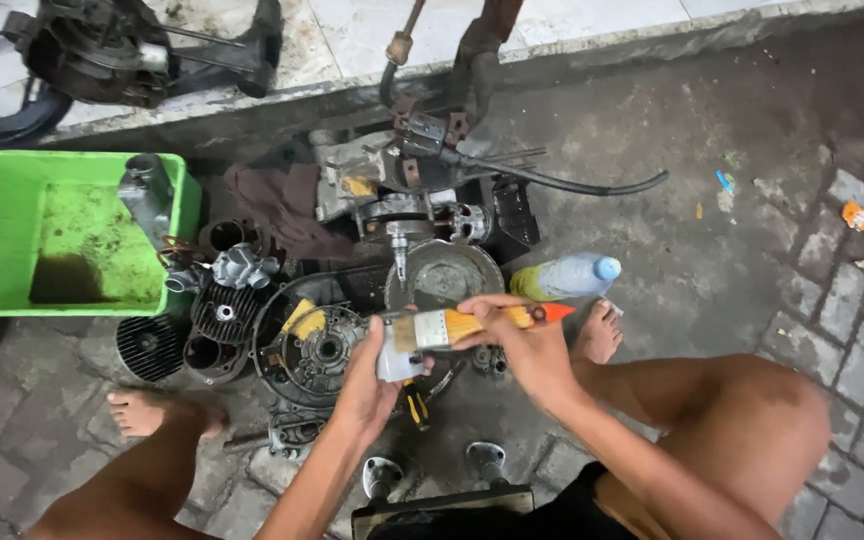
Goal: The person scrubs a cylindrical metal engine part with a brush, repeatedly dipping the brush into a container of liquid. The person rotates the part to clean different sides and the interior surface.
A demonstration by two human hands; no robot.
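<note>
You're mid-clean on a small engine part: your left hand point(367, 385) grips a small pale metal piece point(395, 355), held up just above the round crankcase cover point(317, 350) on the floor, while your right hand point(522, 345) is closed around the orange handle of a paintbrush point(452, 325), bristles laid against the piece. Looks like the brushing step, not yet finished as far as I can judge. Next move likely calls for turning the piece in your left fingers so the brush reaches the hidden faces; keep it steady. Around you: green tub point(12, 235) well left with a metal part at its rim, finned cylinder point(224, 312) near it, plastic bottle point(564, 277) just beyond your right hand, brown rag point(277, 205) further back.
</note>
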